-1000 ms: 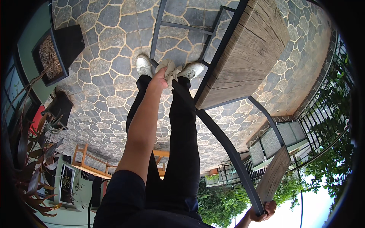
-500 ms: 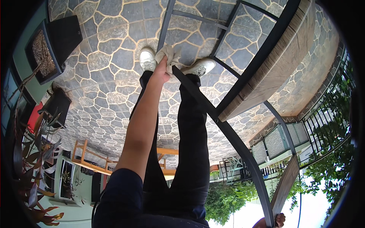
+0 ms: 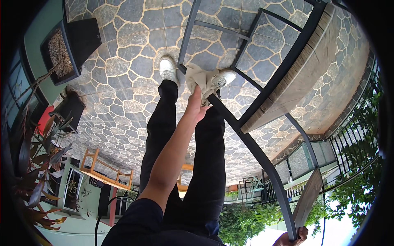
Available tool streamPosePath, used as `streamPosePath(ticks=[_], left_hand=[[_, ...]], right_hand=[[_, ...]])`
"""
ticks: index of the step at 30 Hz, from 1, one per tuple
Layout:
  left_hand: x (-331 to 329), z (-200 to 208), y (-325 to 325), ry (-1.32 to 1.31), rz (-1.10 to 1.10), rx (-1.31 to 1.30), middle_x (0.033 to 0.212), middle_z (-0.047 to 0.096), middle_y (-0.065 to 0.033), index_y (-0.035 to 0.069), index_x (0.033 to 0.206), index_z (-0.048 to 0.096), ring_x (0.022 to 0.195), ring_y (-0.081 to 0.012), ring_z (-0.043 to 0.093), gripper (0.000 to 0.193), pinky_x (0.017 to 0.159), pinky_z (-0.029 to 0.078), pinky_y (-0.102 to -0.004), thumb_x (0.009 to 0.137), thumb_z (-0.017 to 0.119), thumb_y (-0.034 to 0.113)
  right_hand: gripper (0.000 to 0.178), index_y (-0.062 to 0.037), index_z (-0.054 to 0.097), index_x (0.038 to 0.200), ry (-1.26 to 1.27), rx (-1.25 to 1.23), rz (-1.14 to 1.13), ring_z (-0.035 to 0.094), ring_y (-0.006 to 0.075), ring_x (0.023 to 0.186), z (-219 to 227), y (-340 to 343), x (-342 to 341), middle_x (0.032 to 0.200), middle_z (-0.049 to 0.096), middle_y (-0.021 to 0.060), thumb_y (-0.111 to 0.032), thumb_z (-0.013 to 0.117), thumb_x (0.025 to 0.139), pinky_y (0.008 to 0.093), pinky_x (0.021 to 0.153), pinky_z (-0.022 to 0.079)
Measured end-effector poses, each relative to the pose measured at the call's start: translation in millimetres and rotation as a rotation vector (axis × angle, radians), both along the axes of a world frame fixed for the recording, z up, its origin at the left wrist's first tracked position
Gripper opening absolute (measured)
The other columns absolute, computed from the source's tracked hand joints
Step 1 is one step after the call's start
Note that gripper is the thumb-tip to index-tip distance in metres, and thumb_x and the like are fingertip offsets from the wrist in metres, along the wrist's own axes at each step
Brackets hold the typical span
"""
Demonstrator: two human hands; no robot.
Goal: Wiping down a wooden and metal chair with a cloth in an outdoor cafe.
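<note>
My left hand (image 3: 196, 107) is closed round a beige cloth (image 3: 198, 78). The cloth is bunched over a dark metal side bar of a wood-and-metal chair (image 3: 262, 155), between the bar's far corner and the wooden seat (image 3: 293, 84). Part of that bar is hidden under the cloth. At the lower right edge my right hand (image 3: 292, 238) has its fingers wrapped round the upper end of the chair's frame, beside the wooden backrest slat (image 3: 308, 197). Only part of that hand shows.
My white shoes (image 3: 167, 69) stand on stone-patterned tiles (image 3: 123, 86), close to the chair's legs. Dark planters (image 3: 61, 53) with plants line the left side. An orange-brown wooden table (image 3: 106, 174) is farther off at lower left. A dark railing (image 3: 349, 143) with greenery runs along the right.
My left hand and the cloth have moved along the bar, away from its far corner and toward the seat. The view has shifted slightly. My right hand keeps its hold on the frame.
</note>
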State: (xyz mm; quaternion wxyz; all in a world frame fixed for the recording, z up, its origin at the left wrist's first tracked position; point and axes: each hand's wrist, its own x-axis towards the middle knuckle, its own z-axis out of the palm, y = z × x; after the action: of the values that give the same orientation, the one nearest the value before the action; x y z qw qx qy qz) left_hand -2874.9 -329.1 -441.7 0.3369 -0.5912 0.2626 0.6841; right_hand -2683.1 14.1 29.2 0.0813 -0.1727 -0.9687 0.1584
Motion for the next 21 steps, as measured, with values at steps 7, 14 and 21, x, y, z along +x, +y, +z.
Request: streamPosePath(ticks=[7,14,21], left_hand=[[-27,-61,-24,-0.013,0.000,-0.058,0.099,0.062,-0.0068,0.005,0.113,0.053,0.087,-0.0184,0.062,0.039,0.077,0.051,-0.0337,0.097,0.034,0.035],[-32,-83,-31,-0.033,-0.056,0.004,0.096,0.064,-0.0053,0.006,0.109,0.056,0.084,-0.0174,0.063,0.037,0.075,0.052,-0.0313,0.096,0.034,0.033],[-16,-105,-34,-0.085,-0.079,-0.034,0.098,0.062,-0.0055,0.008,0.108,0.055,0.084,-0.0192,0.062,0.030,0.076,0.052,-0.0356,0.096,0.037,0.029]], right_hand=[[0.019,-0.0049,0.039,0.096,-0.002,0.121,0.161,0.049,0.0235,0.066,-5,-25,-18,0.079,0.044,0.0095,-0.023,0.038,0.092,0.0388,0.055,0.045],[0.022,-0.0050,0.040,0.098,0.024,0.202,0.135,0.048,0.0240,0.067,-6,-34,-15,0.078,0.044,0.0096,-0.026,0.035,0.093,0.0396,0.054,0.044],[0.028,-0.0023,0.046,0.103,-0.194,-0.031,0.103,0.053,0.0300,0.079,5,-32,-29,0.088,0.052,0.0150,-0.025,0.031,0.095,0.0443,0.068,0.047]])
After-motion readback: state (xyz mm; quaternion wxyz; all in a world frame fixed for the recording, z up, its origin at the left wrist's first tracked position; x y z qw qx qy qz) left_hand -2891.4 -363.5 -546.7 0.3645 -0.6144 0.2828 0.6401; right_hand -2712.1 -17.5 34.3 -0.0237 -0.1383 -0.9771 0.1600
